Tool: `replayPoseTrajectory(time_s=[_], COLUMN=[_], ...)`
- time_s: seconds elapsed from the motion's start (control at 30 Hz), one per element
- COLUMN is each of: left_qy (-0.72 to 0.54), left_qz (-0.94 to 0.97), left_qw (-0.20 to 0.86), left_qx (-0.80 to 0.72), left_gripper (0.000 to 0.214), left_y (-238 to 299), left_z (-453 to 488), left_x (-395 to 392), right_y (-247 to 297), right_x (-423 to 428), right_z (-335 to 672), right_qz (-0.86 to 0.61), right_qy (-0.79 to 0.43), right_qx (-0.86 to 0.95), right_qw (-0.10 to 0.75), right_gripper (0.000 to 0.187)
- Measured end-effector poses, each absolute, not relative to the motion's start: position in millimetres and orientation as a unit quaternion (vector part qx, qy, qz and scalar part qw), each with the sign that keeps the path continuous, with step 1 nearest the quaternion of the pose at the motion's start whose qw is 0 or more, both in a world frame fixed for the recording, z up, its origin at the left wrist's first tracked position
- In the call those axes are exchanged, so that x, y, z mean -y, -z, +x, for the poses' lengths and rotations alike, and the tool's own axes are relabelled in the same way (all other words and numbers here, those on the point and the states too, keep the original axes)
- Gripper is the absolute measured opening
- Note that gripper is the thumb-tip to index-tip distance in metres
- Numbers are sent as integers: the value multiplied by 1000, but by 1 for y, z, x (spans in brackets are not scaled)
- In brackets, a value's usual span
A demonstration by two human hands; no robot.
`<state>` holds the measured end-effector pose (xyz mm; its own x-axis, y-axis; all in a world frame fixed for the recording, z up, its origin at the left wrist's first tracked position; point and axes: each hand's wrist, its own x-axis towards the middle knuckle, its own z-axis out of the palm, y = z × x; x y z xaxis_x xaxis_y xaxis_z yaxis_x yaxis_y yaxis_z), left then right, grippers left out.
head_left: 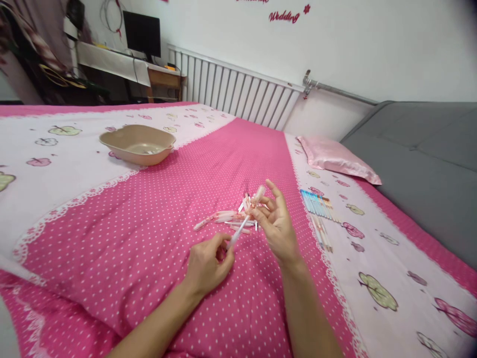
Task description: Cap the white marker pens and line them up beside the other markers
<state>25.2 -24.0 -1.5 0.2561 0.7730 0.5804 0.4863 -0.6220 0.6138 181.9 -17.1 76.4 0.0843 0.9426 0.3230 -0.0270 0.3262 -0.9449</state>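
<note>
Between my two hands runs a slim whitish pen (241,229), slanting up to the right, with a pale pinkish, translucent part at its upper end. The fingers of my left hand (208,261) are closed round its lower end. Higher up, my right hand (276,223) pinches it between thumb and fingers. Just behind the pen lies a loose pile of pink and white pen parts (223,217) on the bedspread, partly hidden by my right hand. Right of that hand, blue-ended pens (316,204) lie side by side, with several paler pens (322,233) nearer me.
A beige basin (137,155) with small white pieces inside stands at the left on the pink dotted bedspread (149,238). A pink pillow (337,160) lies by the grey headboard (417,149). Behind are a radiator (234,84) and a desk with a monitor (142,34).
</note>
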Motion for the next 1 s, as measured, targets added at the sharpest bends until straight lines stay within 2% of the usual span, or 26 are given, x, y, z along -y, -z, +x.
replayPoseTrajectory(time_s=[0.37, 1.0], left_qy=[-455, -462], left_qz=[774, 769], left_qw=[170, 169], left_qx=[-406, -408], left_gripper=[10, 11], left_y=[-1, 2], left_z=[26, 25], left_x=[24, 24], right_y=[-74, -68], right_x=[17, 16], right_z=[181, 181], right_qz=[-425, -411], right_qy=[-453, -482], right_qx=[533, 542], right_qw=[575, 553], right_gripper=[70, 63])
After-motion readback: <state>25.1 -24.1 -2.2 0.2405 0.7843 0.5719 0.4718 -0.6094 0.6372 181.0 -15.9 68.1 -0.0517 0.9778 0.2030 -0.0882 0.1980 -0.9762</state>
